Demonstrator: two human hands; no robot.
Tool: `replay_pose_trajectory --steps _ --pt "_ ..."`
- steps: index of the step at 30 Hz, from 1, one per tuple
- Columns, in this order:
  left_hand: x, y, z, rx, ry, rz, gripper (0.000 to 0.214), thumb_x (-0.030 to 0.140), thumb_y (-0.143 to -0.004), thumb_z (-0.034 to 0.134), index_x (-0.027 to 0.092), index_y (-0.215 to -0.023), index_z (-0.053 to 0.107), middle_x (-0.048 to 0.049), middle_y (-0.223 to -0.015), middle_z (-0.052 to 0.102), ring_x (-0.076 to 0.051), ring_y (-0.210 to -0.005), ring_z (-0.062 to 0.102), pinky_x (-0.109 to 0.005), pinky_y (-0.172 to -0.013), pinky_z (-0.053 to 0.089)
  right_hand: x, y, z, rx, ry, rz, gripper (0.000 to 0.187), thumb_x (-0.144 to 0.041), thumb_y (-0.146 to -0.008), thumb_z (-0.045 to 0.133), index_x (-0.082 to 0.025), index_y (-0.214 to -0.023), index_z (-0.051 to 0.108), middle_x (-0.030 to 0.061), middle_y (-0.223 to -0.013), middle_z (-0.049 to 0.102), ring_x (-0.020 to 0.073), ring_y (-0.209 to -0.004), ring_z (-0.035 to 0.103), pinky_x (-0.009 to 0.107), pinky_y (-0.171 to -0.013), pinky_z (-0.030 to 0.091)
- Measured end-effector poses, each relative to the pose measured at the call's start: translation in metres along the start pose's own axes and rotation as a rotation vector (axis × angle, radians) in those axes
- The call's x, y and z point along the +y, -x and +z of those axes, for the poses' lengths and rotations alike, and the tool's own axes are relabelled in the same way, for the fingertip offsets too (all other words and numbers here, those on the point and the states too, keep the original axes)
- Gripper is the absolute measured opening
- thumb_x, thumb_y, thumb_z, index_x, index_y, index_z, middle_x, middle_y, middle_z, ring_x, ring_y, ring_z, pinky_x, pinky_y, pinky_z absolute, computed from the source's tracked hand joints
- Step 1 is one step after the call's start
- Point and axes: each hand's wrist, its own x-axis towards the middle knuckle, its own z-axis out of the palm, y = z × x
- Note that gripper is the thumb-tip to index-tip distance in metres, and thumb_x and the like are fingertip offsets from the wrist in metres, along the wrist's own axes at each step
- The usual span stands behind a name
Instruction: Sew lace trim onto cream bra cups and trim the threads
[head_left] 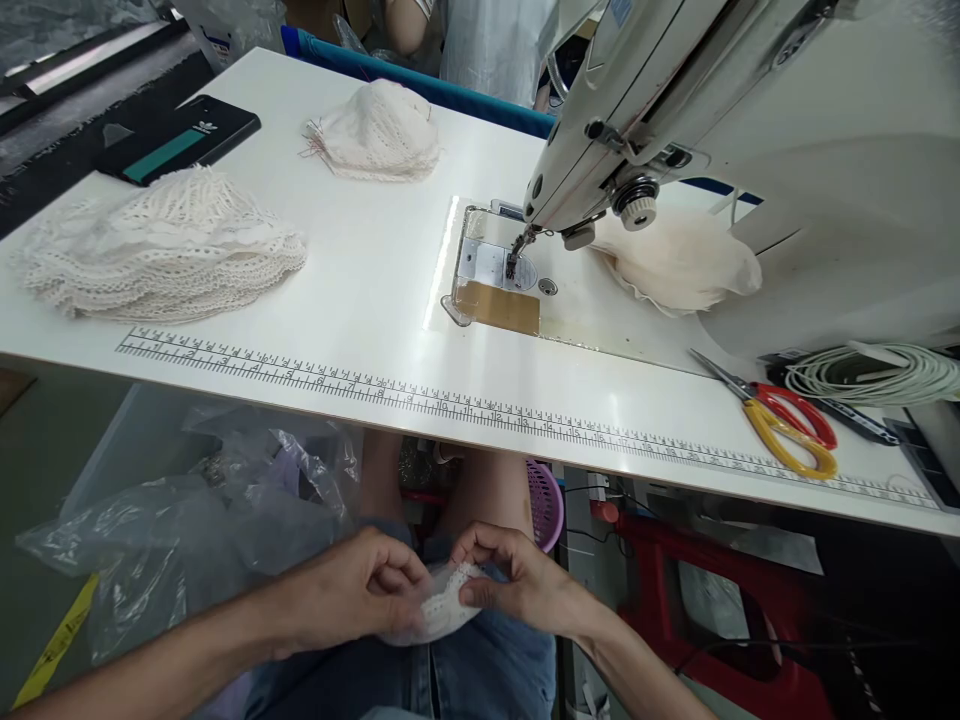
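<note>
At the bottom centre of the frame, the left hand (pixel 375 592) and right hand (pixel 514 580) held a white lace piece (pixel 445 606) between fingers and thumbs, over the lap. A lace pile (pixel 161 255) lay at the left, the sewing machine (pixel 810 170) stood at the upper right, and scissors (pixel 780 430) lay at the right.

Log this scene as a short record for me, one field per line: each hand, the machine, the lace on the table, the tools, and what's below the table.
Left hand: fingers at the left side of a white lace piece, slightly blurred
Right hand: thumb and fingers pinching its right side
Machine: sewing machine, no hand on it
Lace on table: large pile at left, smaller pile farther back
Tools: scissors, red and yellow handles
Below table: clear plastic bag, left of the legs
</note>
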Motion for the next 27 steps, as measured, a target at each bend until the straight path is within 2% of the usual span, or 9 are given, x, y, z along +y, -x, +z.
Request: replay_pose_trajectory --steps 2,4,9,16,19,22,27 --pt "-0.002 -0.001 0.000 0.044 -0.096 0.015 0.029 0.023 -0.065 0.071 0.015 -0.093 0.068 -0.0012 -0.081 0.066 -0.016 -0.076 0.056 -0.021 -0.066 0.039 0.002 -0.001 -0.001 0.002 -0.027 -0.008 0.031 -0.038 -0.073 0.072 -0.015 -0.088 0.057 0.0004 -0.081 0.056 0.0115 -0.073 0.051 0.022 -0.066 0.040" --pt "-0.004 -0.002 0.001 0.114 -0.216 0.046 0.024 0.020 -0.063 0.069 0.016 -0.087 0.069 0.0019 -0.075 0.064 -0.015 -0.072 0.055 -0.019 -0.061 0.036 0.003 -0.001 -0.002 -0.005 -0.064 -0.012 0.030 -0.037 -0.074 0.072 -0.015 -0.088 0.056 0.0003 -0.081 0.056 0.0108 -0.072 0.050 0.022 -0.065 0.040" --pt "-0.012 -0.005 0.003 0.153 -0.288 0.078 0.017 0.024 -0.065 0.067 0.016 -0.080 0.067 0.0049 -0.066 0.054 -0.013 -0.065 0.049 -0.019 -0.056 0.031 0.002 0.000 -0.007 -0.014 -0.050 -0.019 0.030 -0.037 -0.072 0.073 -0.014 -0.087 0.060 0.0015 -0.082 0.059 0.0115 -0.073 0.053 0.023 -0.068 0.041" --pt "-0.010 0.000 0.007 0.181 -0.416 0.021 0.020 0.029 -0.067 0.061 0.018 -0.082 0.066 0.0032 -0.071 0.051 -0.016 -0.069 0.049 -0.020 -0.057 0.031 -0.002 -0.001 -0.005 -0.030 0.082 0.035 0.035 -0.038 -0.057 0.082 -0.014 -0.079 0.068 -0.0020 -0.070 0.057 0.0121 -0.067 0.050 0.022 -0.062 0.038" --pt "-0.007 0.005 0.008 0.236 -0.469 -0.039 0.022 0.032 -0.066 0.062 0.018 -0.083 0.066 0.0007 -0.083 0.054 -0.020 -0.079 0.052 -0.022 -0.065 0.036 -0.002 -0.003 -0.002 -0.053 0.071 0.039 0.034 -0.042 -0.058 0.081 -0.014 -0.072 0.067 -0.0027 -0.066 0.056 0.0111 -0.062 0.047 0.021 -0.058 0.035" --pt "-0.007 0.008 0.007 0.229 -0.475 -0.078 0.022 0.030 -0.065 0.061 0.018 -0.083 0.066 -0.0005 -0.088 0.056 -0.022 -0.084 0.053 -0.024 -0.068 0.038 0.000 -0.004 -0.001 -0.053 0.054 0.022 0.032 -0.041 -0.060 0.079 -0.014 -0.071 0.066 -0.0022 -0.066 0.056 0.0115 -0.063 0.048 0.022 -0.059 0.036" --pt "-0.015 0.008 0.004 0.224 -0.422 -0.030 0.021 0.032 -0.066 0.062 0.018 -0.081 0.067 0.0005 -0.087 0.059 -0.020 -0.083 0.054 -0.022 -0.070 0.039 0.002 -0.003 -0.005 -0.061 0.067 -0.016 0.030 -0.040 -0.064 0.077 -0.014 -0.072 0.064 -0.0014 -0.070 0.056 0.0125 -0.067 0.049 0.023 -0.063 0.037"
